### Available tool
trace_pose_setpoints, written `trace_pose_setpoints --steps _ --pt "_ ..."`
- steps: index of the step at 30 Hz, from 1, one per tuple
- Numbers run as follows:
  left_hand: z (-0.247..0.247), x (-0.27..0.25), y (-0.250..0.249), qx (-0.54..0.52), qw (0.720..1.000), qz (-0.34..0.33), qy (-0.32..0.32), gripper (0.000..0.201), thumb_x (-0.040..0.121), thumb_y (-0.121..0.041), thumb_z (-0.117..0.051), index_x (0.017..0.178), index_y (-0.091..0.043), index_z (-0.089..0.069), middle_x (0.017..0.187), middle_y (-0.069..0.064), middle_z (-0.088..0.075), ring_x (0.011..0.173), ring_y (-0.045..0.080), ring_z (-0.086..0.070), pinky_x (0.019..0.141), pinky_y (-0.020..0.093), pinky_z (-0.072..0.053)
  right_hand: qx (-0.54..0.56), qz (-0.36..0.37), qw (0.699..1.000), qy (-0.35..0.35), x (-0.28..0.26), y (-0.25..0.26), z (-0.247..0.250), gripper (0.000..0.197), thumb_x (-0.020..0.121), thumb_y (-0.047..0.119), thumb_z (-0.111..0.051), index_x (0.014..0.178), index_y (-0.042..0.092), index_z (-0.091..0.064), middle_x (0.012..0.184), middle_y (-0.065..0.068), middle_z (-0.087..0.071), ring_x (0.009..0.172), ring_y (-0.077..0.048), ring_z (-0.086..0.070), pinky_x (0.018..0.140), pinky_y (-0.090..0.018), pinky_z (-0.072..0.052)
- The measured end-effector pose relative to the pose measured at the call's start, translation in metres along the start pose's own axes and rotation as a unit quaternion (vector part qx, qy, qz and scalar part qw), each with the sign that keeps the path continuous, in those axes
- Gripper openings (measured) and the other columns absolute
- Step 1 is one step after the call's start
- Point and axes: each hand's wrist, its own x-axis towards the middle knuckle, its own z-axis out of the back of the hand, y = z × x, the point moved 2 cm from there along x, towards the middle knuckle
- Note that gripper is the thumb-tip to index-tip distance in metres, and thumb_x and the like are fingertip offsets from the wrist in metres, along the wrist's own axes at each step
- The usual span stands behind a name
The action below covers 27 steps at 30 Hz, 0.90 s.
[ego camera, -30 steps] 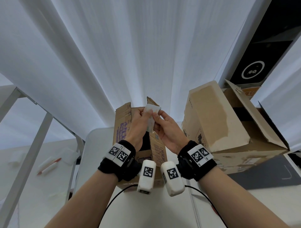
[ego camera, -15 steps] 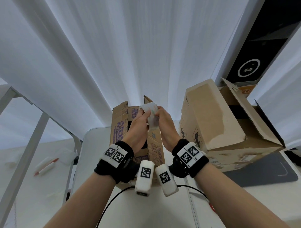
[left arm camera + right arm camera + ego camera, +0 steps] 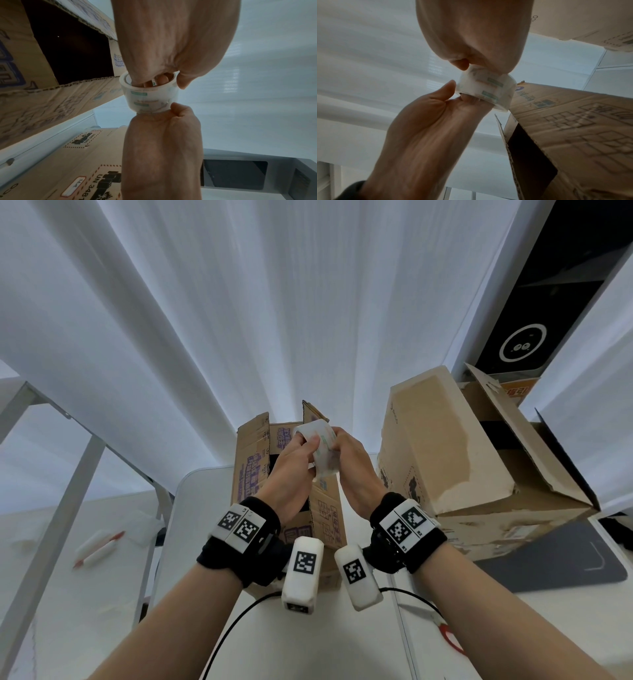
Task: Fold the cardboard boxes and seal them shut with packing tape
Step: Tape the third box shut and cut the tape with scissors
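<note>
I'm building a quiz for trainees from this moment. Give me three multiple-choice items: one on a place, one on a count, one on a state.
1. Where is the tape roll?
A. On the table
B. Held in the air before the printed box
C. Inside the right box

2. How many hands hold the roll?
A. None
B. One
C. Two

3. The printed box's top flaps are:
A. Open
B. Folded shut
C. Taped

Key: 1 B, it is held up in front of that box. 2 C, left hand and right hand both grip it. 3 A, flaps stand up, dark inside shows.
</note>
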Motion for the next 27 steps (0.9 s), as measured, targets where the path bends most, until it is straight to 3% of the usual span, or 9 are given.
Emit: trace_pose_setpoints --steps 4,7,15,19,22,24,27 --pt "0.0015 -0.0016 -0.0003 -0.001 1.000 0.000 0.000 0.036 0.107 -0.019 -0.038 0.140 -0.013 -0.052 0.127 0.011 -0.067 0.107 0.018 -0.066 0.084 0.029 -0.053 0.034 -0.022 0.999 -0.005 -0.0015 -0.0004 -0.0018 0.039 0.101 0.014 -0.027 0.123 0.006 -0.059 0.104 -0.011 -0.063 0.088 -0.018 -0.060 0.079 -0.036 -0.050" --pt "0.0024 -0.0031 0.0000 0.004 1.000 -0.004 0.001 0.035 0.107 -0.019 -0.038 0.139 -0.013 -0.052 0.125 0.010 -0.067 0.101 0.015 -0.068 0.081 0.028 -0.053 0.015 -0.017 1.000 -0.011 -0.0018 -0.0003 -0.0037 0.040 0.102 0.014 -0.026 0.121 0.004 -0.059 0.100 -0.010 -0.064 0.087 -0.017 -0.061 0.079 -0.036 -0.051" --pt "0.0041 -0.0054 0.0025 -0.011 1.000 -0.002 -0.007 0.036 0.107 -0.019 -0.038 0.140 -0.012 -0.051 0.131 0.013 -0.064 0.119 0.025 -0.061 0.090 0.032 -0.052 -0.017 -0.004 1.000 -0.006 -0.0043 -0.0017 -0.0044 0.038 0.099 0.012 -0.031 0.117 0.009 -0.064 0.109 -0.022 -0.065 0.092 -0.021 -0.061 0.082 -0.040 -0.052" --pt "0.0059 -0.0053 0.0009 -0.018 1.000 -0.002 -0.005 0.036 0.107 -0.020 -0.039 0.139 -0.011 -0.052 0.128 0.013 -0.066 0.114 0.023 -0.064 0.088 0.032 -0.053 0.032 -0.030 0.999 0.004 -0.0061 -0.0010 -0.0038 0.037 0.102 0.017 -0.028 0.116 0.008 -0.061 0.099 -0.009 -0.065 0.088 -0.017 -0.061 0.078 -0.035 -0.051" --pt "0.0062 -0.0049 0.0006 -0.022 1.000 -0.003 -0.005 0.036 0.107 -0.019 -0.039 0.139 -0.011 -0.052 0.128 0.013 -0.066 0.111 0.021 -0.065 0.092 0.033 -0.053 0.012 -0.028 1.000 -0.002 -0.0037 0.0008 -0.0052 0.039 0.103 0.016 -0.026 0.120 0.007 -0.060 0.103 -0.011 -0.064 0.093 -0.020 -0.060 0.084 -0.040 -0.051" --pt "0.0065 -0.0046 0.0008 -0.027 1.000 -0.003 -0.003 0.036 0.107 -0.019 -0.039 0.140 -0.010 -0.051 0.129 0.013 -0.065 0.112 0.021 -0.065 0.095 0.034 -0.052 0.001 -0.023 1.000 -0.003 -0.0029 0.0009 -0.0066 0.038 0.103 0.016 -0.026 0.114 0.013 -0.062 0.104 -0.011 -0.064 0.095 -0.021 -0.060 0.087 -0.041 -0.051" --pt "0.0073 -0.0042 0.0013 -0.039 0.999 -0.002 -0.001 0.036 0.107 -0.019 -0.039 0.140 -0.009 -0.051 0.128 0.013 -0.066 0.106 0.017 -0.068 0.086 0.030 -0.055 -0.007 -0.019 1.000 0.000 -0.0017 -0.0002 -0.0073 0.039 0.102 0.015 -0.025 0.105 0.019 -0.064 0.102 -0.009 -0.065 0.095 -0.020 -0.061 0.090 -0.043 -0.052"
